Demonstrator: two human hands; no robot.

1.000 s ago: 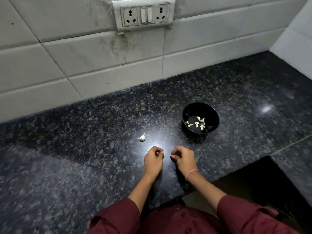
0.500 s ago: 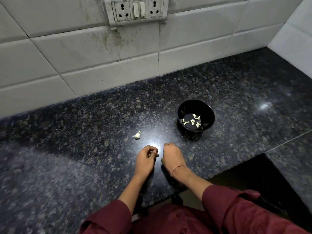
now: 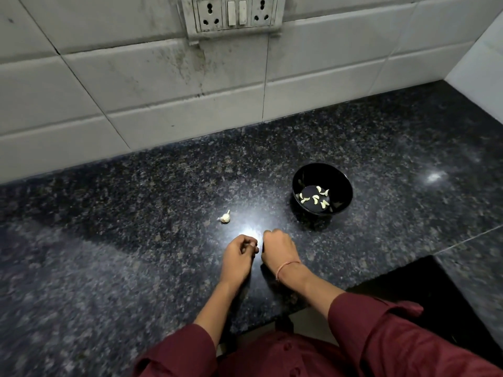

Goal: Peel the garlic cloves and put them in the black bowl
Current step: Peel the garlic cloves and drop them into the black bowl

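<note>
The fingers (image 3: 250, 248) of the left hand (image 3: 237, 258) are curled in tight, with the thumb drawn against the fingertips in a pinch. Something small may sit between them, but the view is too coarse to tell. The right hand (image 3: 279, 248) lies just beside it, almost knuckle to knuckle, with its back turned up to the camera. Its fingers are folded under and out of sight, so I cannot tell whether they grip anything. Both hands hover low over the counter (image 3: 122, 240), close to its front edge, beside a bright patch of reflected light. A thin thread band (image 3: 288, 265) circles the right wrist, and dark red sleeves (image 3: 381, 330) cover both forearms up to the elbow.

An unpeeled piece of garlic (image 3: 225, 216) lies alone on the dark speckled stone, a little beyond the left hand and to its left. The black bowl (image 3: 321, 166) stands upright beyond the right hand and to its right, apart from both hands. Several pale peeled cloves (image 3: 314, 198) lie scattered across its bottom. Behind the counter rises a stained white tiled wall (image 3: 163, 77), with a socket plate (image 3: 232, 13) set at the top.
</note>
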